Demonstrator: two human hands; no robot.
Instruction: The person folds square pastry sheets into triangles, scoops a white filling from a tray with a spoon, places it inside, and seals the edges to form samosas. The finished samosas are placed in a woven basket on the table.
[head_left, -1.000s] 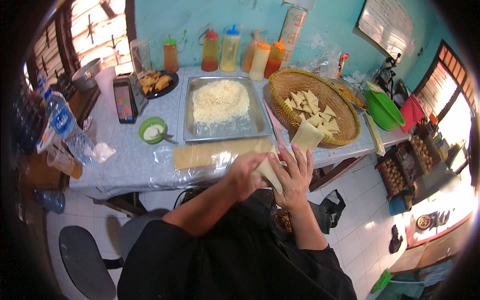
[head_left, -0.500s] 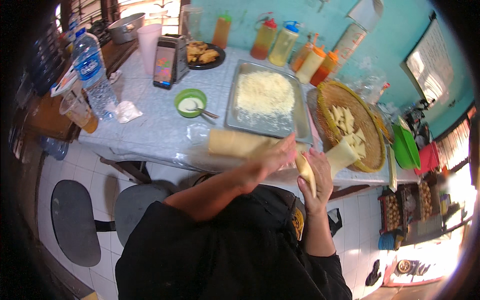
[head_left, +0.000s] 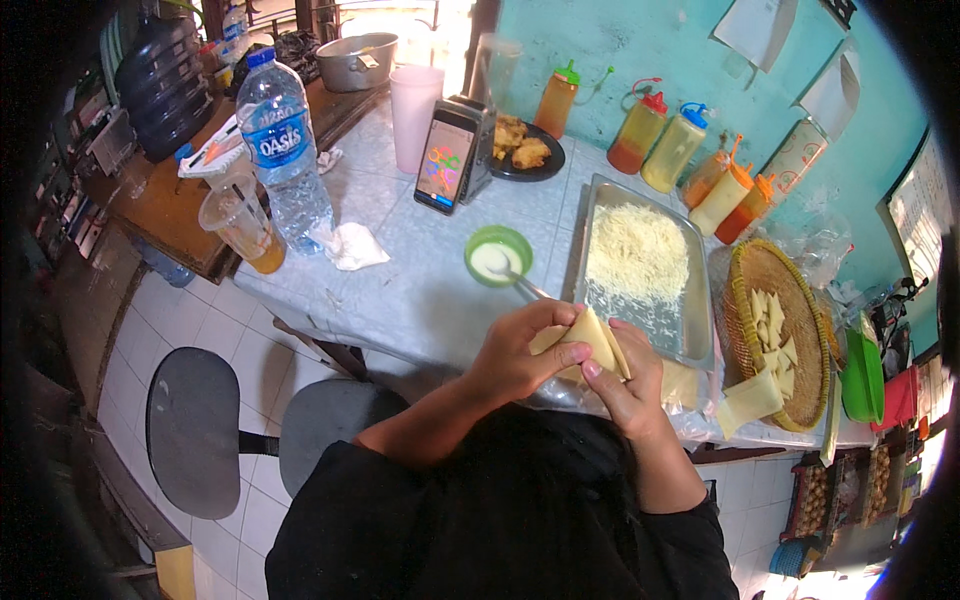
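Observation:
Both my hands fold one pale yellow pastry wrapper (head_left: 590, 345) just over the table's near edge. My left hand (head_left: 520, 355) grips its left side with thumb on top. My right hand (head_left: 630, 385) cups it from the right. Behind them lies a metal tray (head_left: 700, 325) with grated white cheese (head_left: 635, 250). A small green bowl (head_left: 498, 255) of white paste with a spoon stands to the left of the tray. A round woven basket (head_left: 745, 290) at the right holds several folded wrappers, and one wrapper (head_left: 750, 400) hangs over its near rim.
Squeeze bottles (head_left: 680, 150) line the teal wall. A phone (head_left: 448, 160) leans on a stand beside a black plate of fried food (head_left: 525, 155). A water bottle (head_left: 280, 150), plastic cup (head_left: 240, 230), pink cups (head_left: 413, 115) and tissue (head_left: 350, 245) stand at the left. A stool (head_left: 195, 430) is below.
The view swung left and closer, so the table shifted right. My hands stayed on the wrapper and brought it lower, folding it tighter between them.

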